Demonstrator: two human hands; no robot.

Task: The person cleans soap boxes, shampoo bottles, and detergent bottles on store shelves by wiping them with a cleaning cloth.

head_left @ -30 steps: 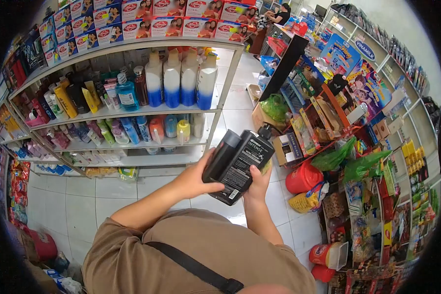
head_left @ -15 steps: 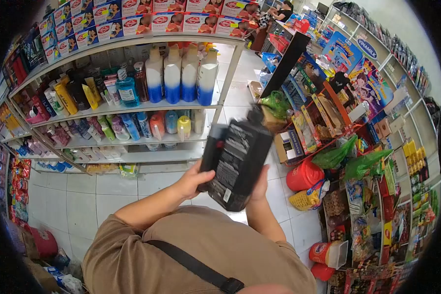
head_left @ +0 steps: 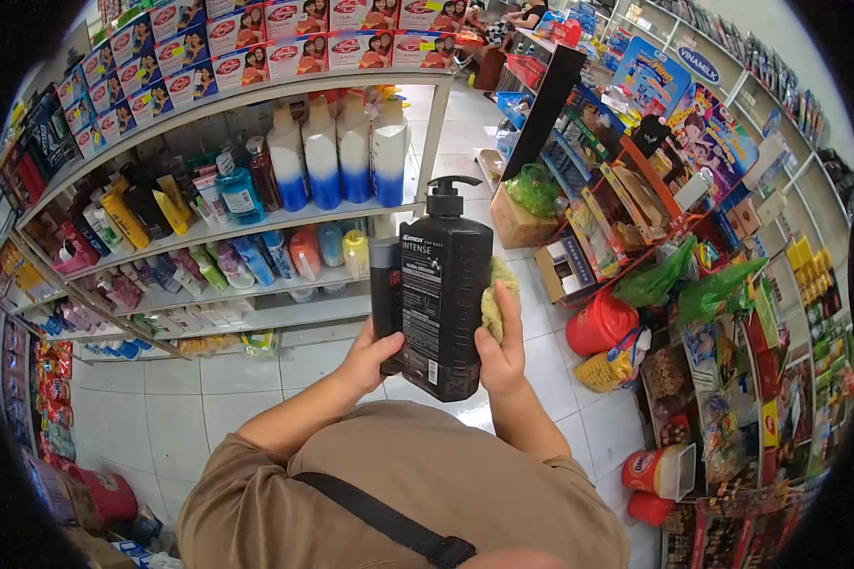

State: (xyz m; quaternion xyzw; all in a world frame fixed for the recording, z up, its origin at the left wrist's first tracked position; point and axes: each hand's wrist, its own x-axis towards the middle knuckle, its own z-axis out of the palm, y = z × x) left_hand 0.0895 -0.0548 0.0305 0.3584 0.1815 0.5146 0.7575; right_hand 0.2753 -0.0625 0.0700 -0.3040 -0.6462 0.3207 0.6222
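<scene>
A large black pump bottle labelled "INTENSE" stands nearly upright in front of my chest, its pump at the top. A slimmer dark bottle with a grey cap sits against its left side. My left hand grips the pair low on the left, thumb in front and the other fingers mostly hidden behind. On the right, my right hand holds a yellowish cloth against the pump bottle's side. Part of that cloth is hidden behind the bottle and my fingers.
Ahead and left, a metal shelf carries white-and-blue bottles, other toiletries and stacked soap boxes. To the right are a packed goods rack, a red bucket and a cardboard box. A person is far back.
The pump bottle has turned from tilted to nearly upright, with its label now readable. My right hand has come out from behind it, and the cloth has come into view.
</scene>
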